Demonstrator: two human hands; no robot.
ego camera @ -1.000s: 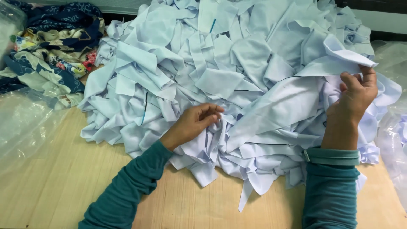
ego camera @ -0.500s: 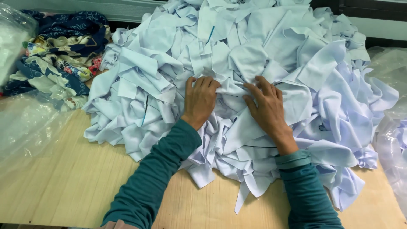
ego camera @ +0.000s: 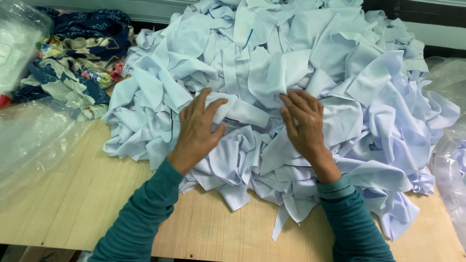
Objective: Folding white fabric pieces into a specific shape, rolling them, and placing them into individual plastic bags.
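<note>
Both arms wear long teal knit sleeves with ribbed cuffs; each hand bare.

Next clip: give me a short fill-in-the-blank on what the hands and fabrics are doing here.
1. Both hands, left hand and right hand, rest on a heap of pale ____ fabric pieces.
2. The sleeves are ____ in colour.
3. The heap lies on a ____ table.
4. The patterned fabric lies to the person's ____.

Missing words: blue; teal; wooden; left
</note>
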